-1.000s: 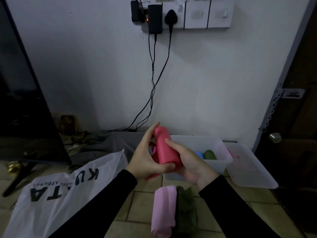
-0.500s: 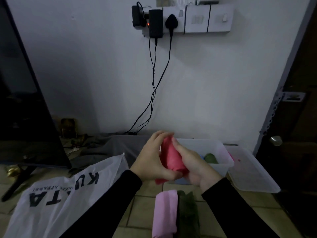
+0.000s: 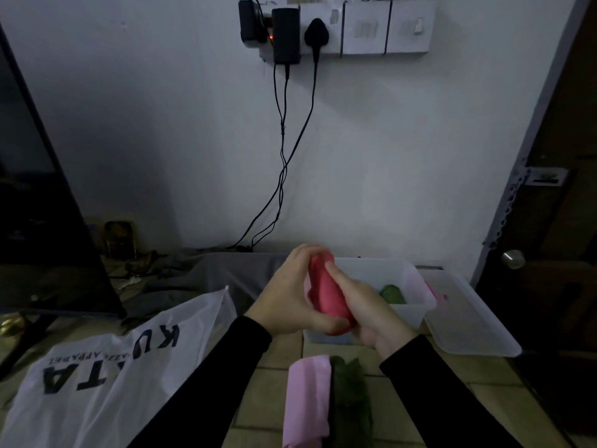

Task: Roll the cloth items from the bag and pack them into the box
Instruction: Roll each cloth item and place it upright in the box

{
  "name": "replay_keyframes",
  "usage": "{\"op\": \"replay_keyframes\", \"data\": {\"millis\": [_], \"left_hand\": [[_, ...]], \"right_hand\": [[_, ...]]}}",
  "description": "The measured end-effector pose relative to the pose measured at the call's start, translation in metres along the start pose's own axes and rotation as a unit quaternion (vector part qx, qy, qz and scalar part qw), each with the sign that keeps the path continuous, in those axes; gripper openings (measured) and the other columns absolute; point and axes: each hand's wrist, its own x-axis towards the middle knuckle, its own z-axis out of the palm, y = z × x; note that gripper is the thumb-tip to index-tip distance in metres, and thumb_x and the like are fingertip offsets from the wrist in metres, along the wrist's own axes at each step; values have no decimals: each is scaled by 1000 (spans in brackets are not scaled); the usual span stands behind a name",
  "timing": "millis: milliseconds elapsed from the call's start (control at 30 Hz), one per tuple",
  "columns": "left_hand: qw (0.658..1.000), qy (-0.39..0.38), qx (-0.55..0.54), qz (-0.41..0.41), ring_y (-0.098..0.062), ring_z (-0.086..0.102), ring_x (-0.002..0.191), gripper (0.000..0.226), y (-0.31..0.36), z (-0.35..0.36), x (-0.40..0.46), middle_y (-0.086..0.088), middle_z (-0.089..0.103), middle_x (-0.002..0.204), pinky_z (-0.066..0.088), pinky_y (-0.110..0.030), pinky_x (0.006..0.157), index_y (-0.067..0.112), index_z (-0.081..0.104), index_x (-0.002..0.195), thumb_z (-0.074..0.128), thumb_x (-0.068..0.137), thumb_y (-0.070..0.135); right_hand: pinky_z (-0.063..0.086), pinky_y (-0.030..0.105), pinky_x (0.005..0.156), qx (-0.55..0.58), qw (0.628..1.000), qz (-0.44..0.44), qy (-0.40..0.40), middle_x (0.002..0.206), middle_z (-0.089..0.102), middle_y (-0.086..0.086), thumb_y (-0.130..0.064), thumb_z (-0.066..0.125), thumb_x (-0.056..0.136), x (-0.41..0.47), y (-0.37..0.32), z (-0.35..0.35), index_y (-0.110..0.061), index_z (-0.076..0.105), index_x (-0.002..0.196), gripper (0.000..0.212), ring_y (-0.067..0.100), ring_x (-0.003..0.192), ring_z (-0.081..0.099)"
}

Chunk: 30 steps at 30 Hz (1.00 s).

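Both hands hold a rolled red cloth in the air in front of the clear plastic box. My left hand wraps its fingers over the roll's top and left side. My right hand grips it from the right, fingers curled round it. A green rolled cloth lies inside the box. On the tiled floor below lie a folded light pink cloth and a dark green cloth. The white plastic bag with black lettering lies flat at the left.
The box's clear lid lies to its right. A dark TV screen stands at the left with clutter behind it. Cables hang from wall sockets. A dark door with a round knob is at the right.
The red roll has been squeezed shorter and tighter between both hands, and the left fingers have closed over its top. The hands sit slightly lower, nearer the box.
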Motion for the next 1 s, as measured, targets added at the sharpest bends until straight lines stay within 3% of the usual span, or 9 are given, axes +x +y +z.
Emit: {"op": "replay_keyframes", "data": {"millis": [133,233,367,500,567,667,833,933,1000], "left_hand": [[983,57,-172,-36,-18,53,119,90,-6,17,-6,6,50,133,50,-28,93,20,49,128,86,47,31],[970,22,-232,-65,-17,51,123,96,-13,26,-8,2,48,137,49,-21,90,20,45,131,89,47,33],[955,-6,-270,-124,-12,48,129,67,-16,27,-2,1,48,141,46,-28,99,25,45,133,73,77,45],[934,-10,-280,-221,-12,63,111,45,-9,38,6,-2,63,126,53,-26,91,21,54,130,59,91,42],[933,-29,-280,-223,-11,69,99,34,-4,42,11,-3,71,112,55,-22,82,15,61,123,53,96,32],[937,-43,-257,-233,-10,67,77,31,2,44,22,-4,74,94,51,-20,62,12,69,109,54,95,35],[933,-17,-215,-287,-17,61,67,37,-1,55,51,-14,73,86,52,-29,62,8,72,99,58,93,41],[955,28,-43,-294,-16,58,61,42,-16,62,75,-13,70,76,48,-25,61,5,70,78,54,95,40],[949,12,92,-302,-30,63,69,44,-24,72,88,-19,68,77,46,-33,65,7,62,70,48,98,39]], "right_hand": [[56,34,68,170,976,68,-117,96,72,12,-47,61,85,-3,-7,-7,-10,67,109,45,24,78,69],[55,29,61,200,967,81,-134,82,71,11,-38,60,87,-5,-10,-12,-7,66,100,34,21,67,65],[55,30,66,184,980,40,-72,98,72,14,-31,61,89,3,2,-14,-7,66,109,32,23,81,67],[57,32,70,166,980,-103,38,92,70,12,-21,63,88,15,6,-18,-10,65,99,16,20,79,66],[53,32,75,136,980,-132,59,93,69,10,-19,63,88,20,5,-27,-9,64,104,19,19,82,65],[48,28,64,94,988,-117,45,95,68,7,-24,64,87,28,-1,-44,-11,62,108,25,16,79,63],[43,24,74,-100,978,-156,93,107,66,2,-39,57,92,49,-12,-90,-12,62,114,35,16,98,61],[41,32,99,-347,905,-156,192,130,58,9,-37,51,95,72,-3,-128,-9,54,130,45,26,122,52],[43,40,100,-458,858,-117,201,131,55,13,-33,50,93,89,10,-145,-9,51,129,43,31,119,51]]}}
